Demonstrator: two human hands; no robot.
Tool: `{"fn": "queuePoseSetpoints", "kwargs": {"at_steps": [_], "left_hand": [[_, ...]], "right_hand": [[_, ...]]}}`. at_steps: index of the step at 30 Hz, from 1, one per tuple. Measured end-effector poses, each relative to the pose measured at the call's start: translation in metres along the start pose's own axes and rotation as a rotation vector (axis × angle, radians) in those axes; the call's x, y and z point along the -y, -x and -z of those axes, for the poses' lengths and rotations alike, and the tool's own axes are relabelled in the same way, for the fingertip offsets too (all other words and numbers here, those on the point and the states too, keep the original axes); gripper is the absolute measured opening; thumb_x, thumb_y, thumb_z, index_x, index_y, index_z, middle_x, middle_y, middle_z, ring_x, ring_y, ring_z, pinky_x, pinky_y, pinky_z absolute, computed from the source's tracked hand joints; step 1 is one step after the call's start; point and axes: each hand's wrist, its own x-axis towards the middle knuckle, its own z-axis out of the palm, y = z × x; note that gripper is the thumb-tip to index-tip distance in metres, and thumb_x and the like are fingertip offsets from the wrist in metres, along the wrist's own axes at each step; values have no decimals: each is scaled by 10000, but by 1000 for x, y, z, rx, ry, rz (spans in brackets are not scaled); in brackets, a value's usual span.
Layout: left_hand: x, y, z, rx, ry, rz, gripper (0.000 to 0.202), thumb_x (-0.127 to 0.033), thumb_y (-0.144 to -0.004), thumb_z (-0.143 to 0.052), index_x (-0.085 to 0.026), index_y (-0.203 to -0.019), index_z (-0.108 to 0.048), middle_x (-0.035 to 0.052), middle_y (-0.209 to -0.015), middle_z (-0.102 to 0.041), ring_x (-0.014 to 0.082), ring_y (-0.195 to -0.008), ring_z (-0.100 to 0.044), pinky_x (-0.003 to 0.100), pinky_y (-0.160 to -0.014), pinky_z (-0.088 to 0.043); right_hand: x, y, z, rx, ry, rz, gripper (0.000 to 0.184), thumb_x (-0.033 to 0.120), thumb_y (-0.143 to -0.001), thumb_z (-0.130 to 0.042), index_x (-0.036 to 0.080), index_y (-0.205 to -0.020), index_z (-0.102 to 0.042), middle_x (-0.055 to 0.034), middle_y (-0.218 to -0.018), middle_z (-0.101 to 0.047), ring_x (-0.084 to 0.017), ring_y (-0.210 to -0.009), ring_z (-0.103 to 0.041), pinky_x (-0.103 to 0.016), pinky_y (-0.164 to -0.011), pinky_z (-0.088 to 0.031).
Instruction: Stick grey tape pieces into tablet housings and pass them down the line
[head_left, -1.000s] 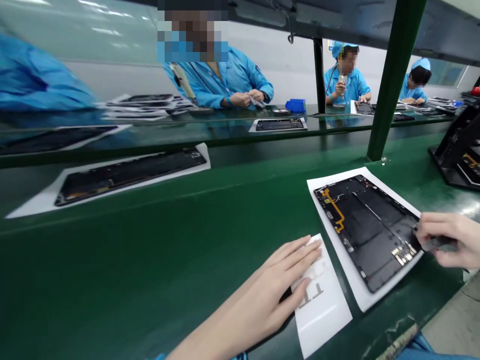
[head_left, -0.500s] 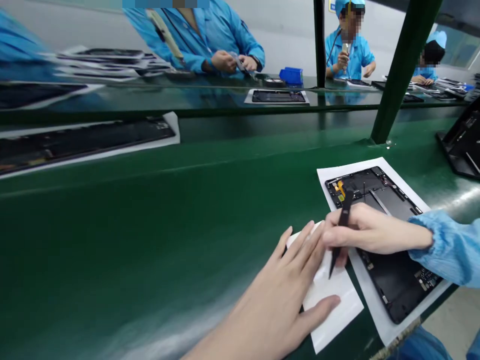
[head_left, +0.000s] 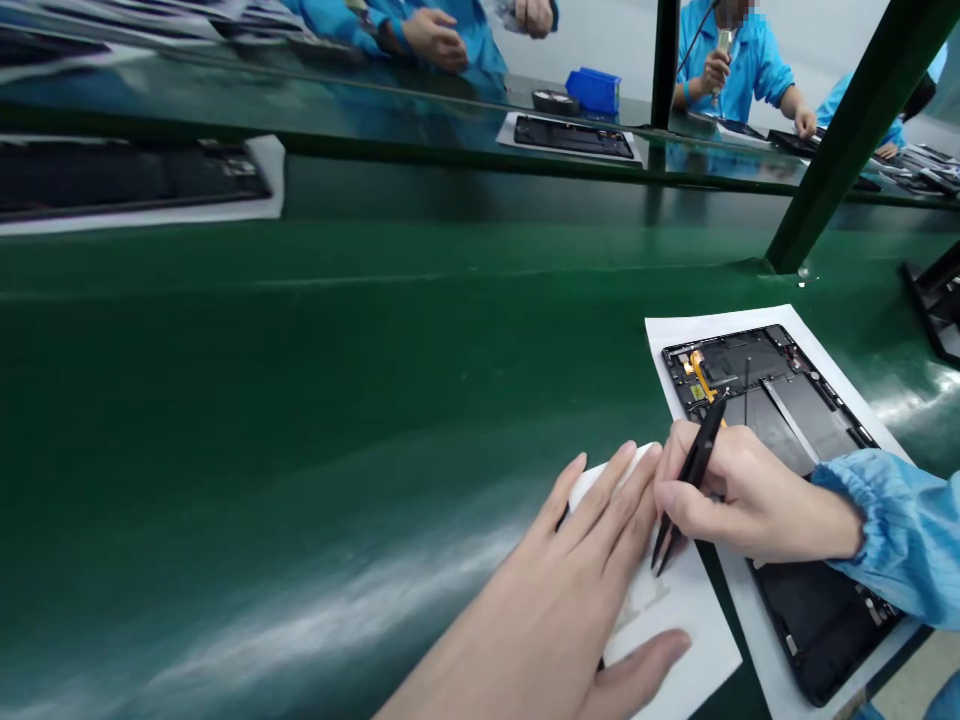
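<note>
My left hand (head_left: 577, 575) lies flat with fingers spread on a white sheet (head_left: 694, 625), which bears faint pale marks. Black tweezers (head_left: 697, 460) are gripped in my right hand (head_left: 739, 490), their two tips slightly apart and pointing down at the sheet, close beside my left fingers. Whether the tips touch the sheet I cannot tell. Under and behind my right hand is an opened tablet (head_left: 806, 405) with a yellow flex cable, resting on white paper (head_left: 750, 318). My right hand and sleeve cover its middle.
A green bench (head_left: 337, 400) stretches to the left. Another opened tablet (head_left: 135, 185) lies at the far left. On the raised shelf sit a tablet part (head_left: 574, 137) and a blue bin (head_left: 594, 90). A green post (head_left: 832, 150) rises at right. Co-workers' hands (head_left: 435, 38) show behind.
The view has tilted down. My right hand has shifted slightly, and the tweezers' tips now show apart. Pale marks on the sheet have come into sight. My left hand stays flat.
</note>
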Motion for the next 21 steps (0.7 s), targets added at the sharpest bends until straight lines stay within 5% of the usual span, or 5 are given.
{"fn": "queuePoseSetpoints", "kwargs": {"at_steps": [8, 18, 21], "left_hand": [[1, -7, 10, -11, -178, -69, 722, -569, -921, -393, -23, -1393, -387, 140, -1441, -443, 270, -1279, -492, 398, -1012, -380], [4, -15, 11, -1, -285, -141, 702, -540, -926, -342, -2, -1375, -385, 179, -1403, -468, 264, -1233, -545, 411, -965, -407], [9, -11, 2, -34, -267, -155, 701, -539, -939, -319, 8, -1371, -396, 189, -1393, -490, 281, -1231, -539, 413, -1034, -320]], "right_hand": [[1, -3, 0, -32, 81, 67, 258, 61, -779, -484, 226, -616, -370, 54, -551, -481, -103, -491, -452, -211, -490, -363], [-2, -5, 1, 62, 61, 60, 235, 152, -885, -521, 217, -687, -414, 20, -607, -530, -153, -558, -629, -200, -464, -462], [5, -6, 6, 70, -44, 62, 232, 154, -904, -527, 208, -687, -464, 33, -604, -543, -141, -564, -650, -196, -490, -501]]}}
